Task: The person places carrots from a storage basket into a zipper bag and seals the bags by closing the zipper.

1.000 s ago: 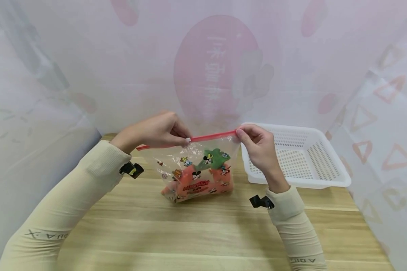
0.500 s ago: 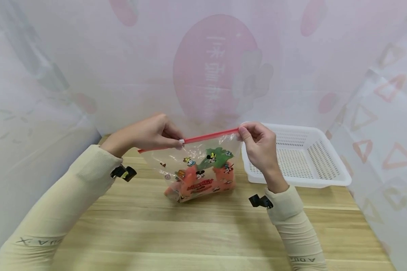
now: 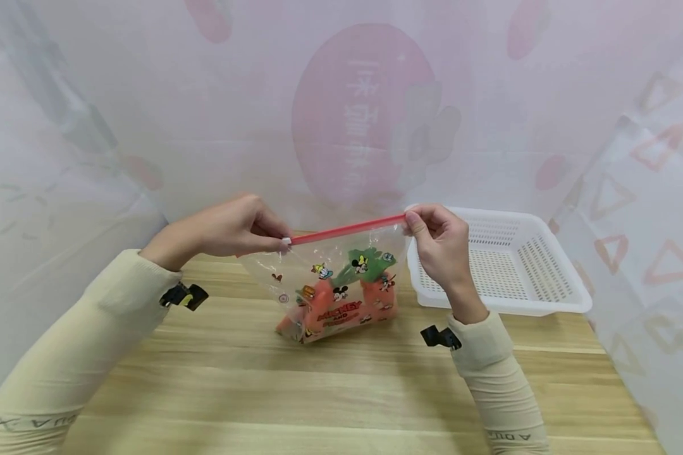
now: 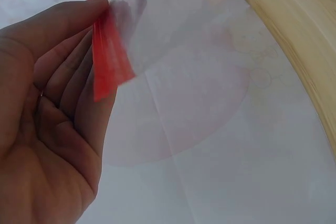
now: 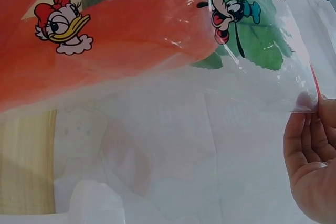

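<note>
A clear zip bag (image 3: 301, 278) with cartoon prints and a red zipper strip (image 3: 347, 229) stands on the wooden table, tilted a little. Through its film show orange carrots (image 5: 136, 30) with green leaves (image 5: 257, 40). My left hand (image 3: 227, 227) pinches the white slider (image 3: 287, 241) near the strip's left end, thumb and fingers on either side. In the left wrist view, the strip's red end (image 4: 110, 56) sticks out past that hand. My right hand (image 3: 441, 249) grips the bag's top right corner between thumb and curled fingers.
Behind and to the right of my right hand stands a white perforated plastic basket (image 3: 495, 272). Pale printed curtains (image 3: 370, 114) close in the table (image 3: 319, 392) at the back and both sides.
My left hand has slid leftward along the red strip with the white slider. My right hand, still gripping the corner, has shifted slightly right, and the bag leans a little more that way.
</note>
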### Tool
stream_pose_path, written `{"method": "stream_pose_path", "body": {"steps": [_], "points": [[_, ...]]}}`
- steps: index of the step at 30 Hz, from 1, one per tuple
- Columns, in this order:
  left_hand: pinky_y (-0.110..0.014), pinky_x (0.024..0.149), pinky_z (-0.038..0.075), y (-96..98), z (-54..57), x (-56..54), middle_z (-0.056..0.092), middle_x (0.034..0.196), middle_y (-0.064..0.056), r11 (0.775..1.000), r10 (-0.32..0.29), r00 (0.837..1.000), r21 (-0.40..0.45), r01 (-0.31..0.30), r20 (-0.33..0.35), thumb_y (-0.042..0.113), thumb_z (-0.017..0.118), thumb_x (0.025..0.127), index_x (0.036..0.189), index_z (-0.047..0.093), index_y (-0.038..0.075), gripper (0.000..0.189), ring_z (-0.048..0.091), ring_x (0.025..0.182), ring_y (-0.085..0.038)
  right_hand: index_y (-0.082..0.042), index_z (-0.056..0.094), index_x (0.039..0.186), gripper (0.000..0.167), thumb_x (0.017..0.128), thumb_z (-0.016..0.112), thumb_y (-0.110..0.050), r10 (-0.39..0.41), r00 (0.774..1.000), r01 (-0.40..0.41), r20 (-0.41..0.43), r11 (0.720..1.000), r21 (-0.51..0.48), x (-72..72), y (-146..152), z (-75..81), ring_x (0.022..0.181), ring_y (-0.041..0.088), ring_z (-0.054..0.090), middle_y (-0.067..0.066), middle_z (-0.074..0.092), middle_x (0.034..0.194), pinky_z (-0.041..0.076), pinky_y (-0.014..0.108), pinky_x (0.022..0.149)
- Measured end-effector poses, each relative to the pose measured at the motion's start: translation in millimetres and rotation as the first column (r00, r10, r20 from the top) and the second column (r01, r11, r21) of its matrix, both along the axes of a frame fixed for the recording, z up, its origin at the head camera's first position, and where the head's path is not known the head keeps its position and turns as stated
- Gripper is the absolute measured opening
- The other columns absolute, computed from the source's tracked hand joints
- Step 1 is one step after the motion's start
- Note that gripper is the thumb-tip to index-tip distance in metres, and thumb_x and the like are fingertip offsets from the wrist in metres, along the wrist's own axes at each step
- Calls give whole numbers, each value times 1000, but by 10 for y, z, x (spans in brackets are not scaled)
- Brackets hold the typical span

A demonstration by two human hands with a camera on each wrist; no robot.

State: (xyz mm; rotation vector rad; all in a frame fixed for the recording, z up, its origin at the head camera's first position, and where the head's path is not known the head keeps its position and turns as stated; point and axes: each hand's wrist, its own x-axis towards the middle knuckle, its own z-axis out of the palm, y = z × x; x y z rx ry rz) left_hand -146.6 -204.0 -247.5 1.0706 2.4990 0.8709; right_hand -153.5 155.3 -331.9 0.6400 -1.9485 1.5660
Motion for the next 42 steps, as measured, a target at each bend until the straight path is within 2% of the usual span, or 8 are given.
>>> {"method": "stream_pose_path", "body": {"steps": [8,13,18,26,32,36,38,42], "points": [[-24,67,58,-183,20,98,83,98,0,999,41,999,-28,-41,5,19,75,99,105,84,14,12,73,80,-9,9,72,100,14,100,70,-4,-15,1000,15,1,1000,10,-3,16,0,72,8,69,22,71,82,59,21,65],[-25,78,63,-307,30,148,83,98,4,999,39,999,-31,-39,0,18,74,99,106,83,15,12,78,88,-9,9,72,99,14,100,69,-5,-19,1000,19,2,1000,16,5,22,3,71,7,68,21,70,81,56,17,64],[-25,78,63,-426,34,196,83,97,7,998,42,999,-36,-43,-18,19,74,99,106,84,18,11,78,87,-6,10,71,98,14,100,69,-4,-20,1000,20,-6,1000,16,8,36,4,71,7,67,22,70,81,55,16,64],[-23,75,60,-473,51,236,82,94,9,992,87,996,-90,-89,-27,21,77,97,107,84,19,12,77,86,-3,10,71,97,13,100,69,-3,-3,1000,3,19,1000,19,10,31,-16,71,7,67,22,70,83,58,23,63],[-23,77,63,-440,-54,244,82,93,7,991,133,989,-6,-134,-61,20,76,98,106,84,17,12,78,85,-4,10,71,101,13,100,68,-3,-10,998,11,57,1000,-21,10,82,-67,72,10,68,10,70,82,58,18,67],[-23,78,63,-470,-166,287,83,96,3,981,182,983,75,-179,-37,18,76,98,109,83,14,14,79,88,-6,10,71,106,16,101,68,-4,48,993,-44,104,998,-44,29,133,-116,77,8,70,-1,72,86,60,19,75],[-22,78,63,-487,-217,301,83,98,1,972,207,977,124,-201,-40,17,76,97,110,83,13,15,79,89,-7,10,71,108,17,101,69,-5,85,988,-79,127,995,-57,36,165,-136,80,8,71,-3,74,89,61,20,77],[-19,67,57,-490,-332,327,83,99,-2,940,270,961,230,-251,-54,15,78,95,110,83,15,15,77,82,-6,10,70,110,17,98,72,-1,135,980,-126,144,990,-70,42,224,-180,84,9,72,-4,76,94,61,21,78]]}}
